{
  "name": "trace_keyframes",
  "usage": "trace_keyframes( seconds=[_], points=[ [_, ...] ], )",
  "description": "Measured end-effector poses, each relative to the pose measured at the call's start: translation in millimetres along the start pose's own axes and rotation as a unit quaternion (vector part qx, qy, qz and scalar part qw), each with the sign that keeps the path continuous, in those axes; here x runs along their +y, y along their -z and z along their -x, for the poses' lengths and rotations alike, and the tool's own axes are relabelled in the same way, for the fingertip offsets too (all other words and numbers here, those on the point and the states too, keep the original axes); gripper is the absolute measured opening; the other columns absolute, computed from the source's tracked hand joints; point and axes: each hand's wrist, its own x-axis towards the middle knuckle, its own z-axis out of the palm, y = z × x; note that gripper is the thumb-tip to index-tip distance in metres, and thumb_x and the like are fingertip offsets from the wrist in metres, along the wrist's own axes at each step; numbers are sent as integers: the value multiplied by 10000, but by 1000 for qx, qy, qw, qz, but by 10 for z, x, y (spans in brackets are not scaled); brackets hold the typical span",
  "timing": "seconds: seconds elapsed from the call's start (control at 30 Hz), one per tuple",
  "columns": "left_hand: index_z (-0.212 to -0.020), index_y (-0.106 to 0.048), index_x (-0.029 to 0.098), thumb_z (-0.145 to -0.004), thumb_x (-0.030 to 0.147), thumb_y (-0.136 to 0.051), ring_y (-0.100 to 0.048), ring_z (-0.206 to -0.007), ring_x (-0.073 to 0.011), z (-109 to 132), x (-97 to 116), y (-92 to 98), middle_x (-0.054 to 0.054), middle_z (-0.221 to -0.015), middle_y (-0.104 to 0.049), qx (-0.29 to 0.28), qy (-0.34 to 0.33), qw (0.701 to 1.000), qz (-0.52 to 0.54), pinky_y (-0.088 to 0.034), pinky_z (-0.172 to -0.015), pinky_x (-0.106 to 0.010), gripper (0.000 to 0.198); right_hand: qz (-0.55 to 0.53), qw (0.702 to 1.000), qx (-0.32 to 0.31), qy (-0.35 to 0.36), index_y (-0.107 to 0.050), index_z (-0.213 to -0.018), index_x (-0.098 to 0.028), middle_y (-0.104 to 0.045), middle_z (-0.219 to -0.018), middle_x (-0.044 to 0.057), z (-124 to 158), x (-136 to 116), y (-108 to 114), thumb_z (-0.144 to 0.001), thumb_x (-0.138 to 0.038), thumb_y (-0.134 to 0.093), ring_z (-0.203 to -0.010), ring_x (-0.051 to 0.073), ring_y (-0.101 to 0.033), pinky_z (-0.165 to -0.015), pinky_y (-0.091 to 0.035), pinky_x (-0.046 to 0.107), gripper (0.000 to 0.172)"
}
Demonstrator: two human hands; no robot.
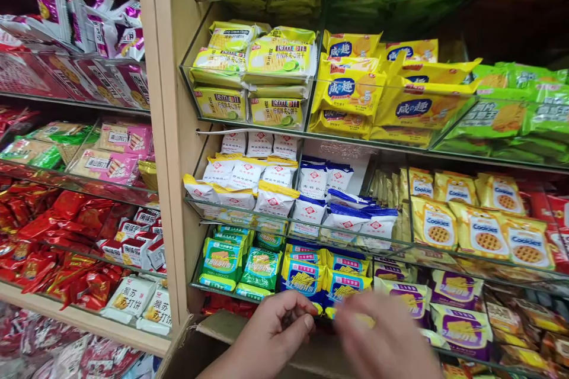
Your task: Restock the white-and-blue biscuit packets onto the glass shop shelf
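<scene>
Hands before the lowest visible tier of packets, at the central shelves.
Left hand [276,334]: fingers loosely curled, thumb tip close to forefinger, above the cardboard box [224,327] at the near edge; cannot tell whether anything is gripped. Right hand [386,337]: motion-blurred, finger state cannot be told. Blue-and-yellow packets [303,278] sit just beyond both hands, their lower part covered by them; contact unclear. Green packets [261,266] stand to their left, purple-and-yellow packets [461,327] to the right. White packets [278,198] fill the tier above; wooden upright [165,106] at left.
</scene>
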Motion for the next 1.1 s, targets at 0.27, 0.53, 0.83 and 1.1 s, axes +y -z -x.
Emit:
trace_keyframes(
  seconds=[0.27, 0.53, 0.83, 1.1],
  points=[
    [-840, -535, 137, -804, 345, -499, -493, -621, -121, 4, -81, 2, 0, -652, -522, 3, -3, 1000, -11, -380, -603, -231, 214, -29, 987, -120, -108, -556, -1059, -175, -613, -1054, 74, -1098, 835, 236, -820, -346, -465, -978, 230, -537, -847, -420, 368, 307],
    [-849, -547, 159, -788, 473, -489, -493, -618, -116, -48, -268, 37, -10, -688, -530, -13, -24, 1000, -2, -392, -573, -212, 325, 79, 977, -172, -102, -589, -1011, -150, -657, -1000, 84, -1515, 1009, 264, -843, -230, -412, -927, 219, -591, -800, -432, 292, 258],
    [-816, -605, 165, -797, 365, -485, -466, -581, -103, -44, -253, 55, -18, -681, -553, -1, -74, 990, -121, -348, -510, -176, 234, 284, 922, -225, -139, -619, -786, -55, -652, -820, 219, -1616, 1025, 163, -726, 26, -368, -783, 292, -622, -660, -445, 362, 271],
    [-828, -629, 156, -786, 292, -480, -548, -606, -124, -20, -230, 48, -54, -710, -612, 0, -116, 978, -176, -406, -548, -180, 207, 266, 899, -259, -232, -577, -978, -101, -643, -951, 79, -1810, 1364, -314, -848, -216, -479, -851, 157, -611, -726, -498, 328, 199]
  ],
)
